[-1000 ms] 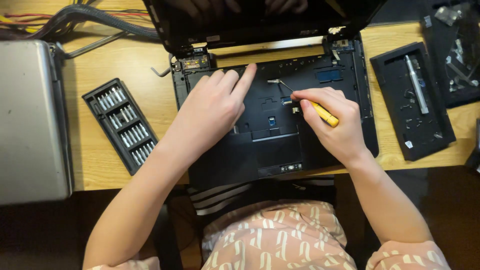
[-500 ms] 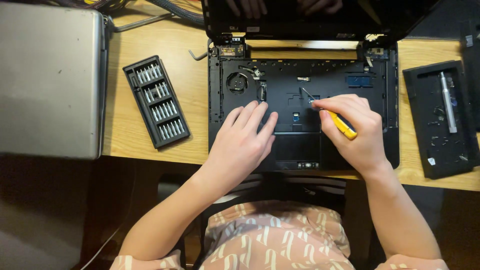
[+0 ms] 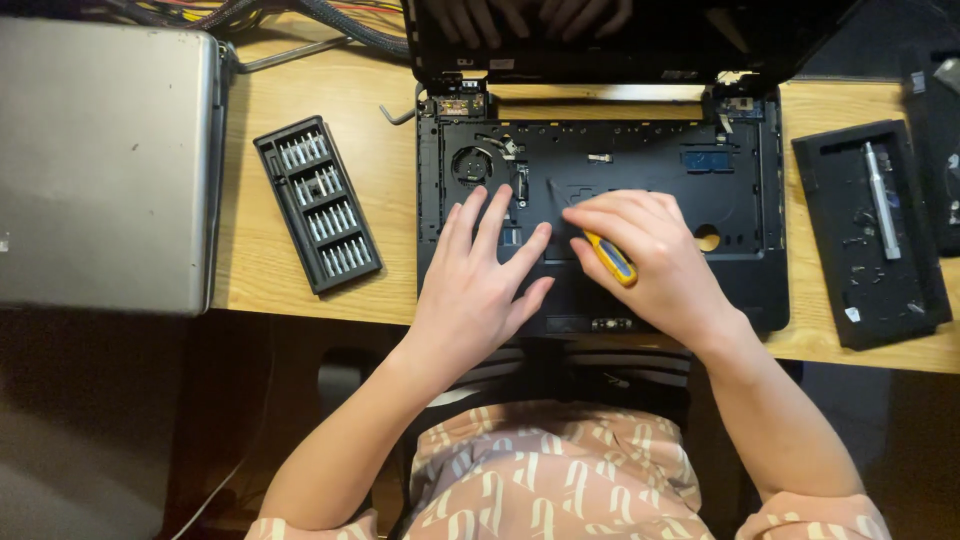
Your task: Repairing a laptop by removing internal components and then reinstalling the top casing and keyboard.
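A black laptop base (image 3: 740,190) with its keyboard removed lies open on the wooden desk (image 3: 385,190), fan and inner parts exposed. My left hand (image 3: 480,285) rests flat on the base's front part, fingers spread, holding nothing. My right hand (image 3: 655,260) grips a small screwdriver with a yellow handle (image 3: 610,260); its dark shaft points up-left onto the middle of the base. The dark screen (image 3: 620,40) stands at the back and mirrors my fingers.
A black tray of screwdriver bits (image 3: 316,204) lies left of the laptop. A closed silver laptop (image 3: 105,165) fills the far left. At the right is a black tray (image 3: 870,235) with a silver pen-like tool and small screws. Cables (image 3: 300,15) run along the back.
The view has shifted, so the laptop sits more centred. My left hand has slid a little to the left and forward on the base. My right hand still holds the screwdriver over the middle.
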